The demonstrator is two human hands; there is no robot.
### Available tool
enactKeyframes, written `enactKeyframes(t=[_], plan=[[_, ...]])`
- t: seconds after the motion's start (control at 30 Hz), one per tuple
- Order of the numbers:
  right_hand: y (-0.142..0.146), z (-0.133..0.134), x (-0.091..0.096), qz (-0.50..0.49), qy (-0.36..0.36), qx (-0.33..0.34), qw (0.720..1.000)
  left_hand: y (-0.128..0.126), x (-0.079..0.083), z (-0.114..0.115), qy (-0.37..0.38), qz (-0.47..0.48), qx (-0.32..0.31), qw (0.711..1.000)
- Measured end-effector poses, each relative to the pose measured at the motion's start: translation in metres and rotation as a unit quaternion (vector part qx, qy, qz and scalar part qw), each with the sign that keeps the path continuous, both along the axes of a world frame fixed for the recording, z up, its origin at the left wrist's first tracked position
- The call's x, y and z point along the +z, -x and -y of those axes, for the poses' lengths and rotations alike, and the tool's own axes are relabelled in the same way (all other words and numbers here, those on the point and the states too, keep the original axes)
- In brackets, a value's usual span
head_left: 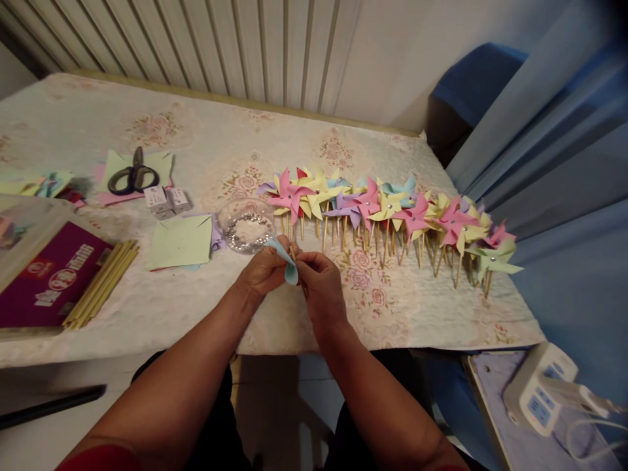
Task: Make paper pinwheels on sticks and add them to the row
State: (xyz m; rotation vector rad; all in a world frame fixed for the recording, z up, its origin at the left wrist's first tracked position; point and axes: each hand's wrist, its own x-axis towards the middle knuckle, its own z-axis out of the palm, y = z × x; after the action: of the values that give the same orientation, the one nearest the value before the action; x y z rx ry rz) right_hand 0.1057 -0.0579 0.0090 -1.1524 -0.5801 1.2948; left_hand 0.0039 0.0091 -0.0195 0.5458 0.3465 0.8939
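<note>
Close together over the front of the table, my two hands work on one light blue paper pinwheel (290, 271). My left hand (267, 269) has its fingers closed on the curled paper. In my right hand (321, 281), the fingers pinch a thin wooden stick (293, 252) against the pinwheel; most of the stick is hidden. Just beyond my left hand lies a round clear dish (248, 226) of small shiny metal pieces. Many finished pinwheels (367, 203) in pink, yellow, purple and blue stand in a long row to the right.
Cut paper squares (180, 242) lie left of the dish, near small white boxes (167, 200). Black-handled scissors (133, 180) rest on more paper. A purple package (53, 278) and a bundle of sticks (102, 284) are at left. A power strip (542, 389) sits low right.
</note>
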Motion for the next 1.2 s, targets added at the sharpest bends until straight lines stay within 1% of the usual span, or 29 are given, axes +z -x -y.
enactKeyframes(t=[0.23,0.5,0.7,0.97,1.2], plan=[[-0.0003,-0.0005,-0.0025,0.013,0.000,0.001,1.000,0.0002,-0.0021,-0.0005,-0.008,0.002,-0.005,1.000],[-0.0009,-0.0008,-0.0053,-0.007,-0.004,0.000,1.000,-0.0004,-0.0022,-0.0003,-0.002,-0.003,0.001,1.000],[-0.0012,-0.0008,-0.0048,-0.012,-0.003,-0.001,1.000,0.0002,-0.0038,-0.0013,-0.018,-0.005,-0.004,1.000],[-0.0018,-0.0004,-0.0033,-0.011,0.001,0.003,1.000,0.0006,-0.0064,-0.0020,-0.007,-0.001,-0.007,1.000],[-0.0018,-0.0001,-0.0026,-0.015,-0.004,0.001,1.000,0.0004,-0.0054,-0.0016,-0.022,-0.002,-0.006,1.000]])
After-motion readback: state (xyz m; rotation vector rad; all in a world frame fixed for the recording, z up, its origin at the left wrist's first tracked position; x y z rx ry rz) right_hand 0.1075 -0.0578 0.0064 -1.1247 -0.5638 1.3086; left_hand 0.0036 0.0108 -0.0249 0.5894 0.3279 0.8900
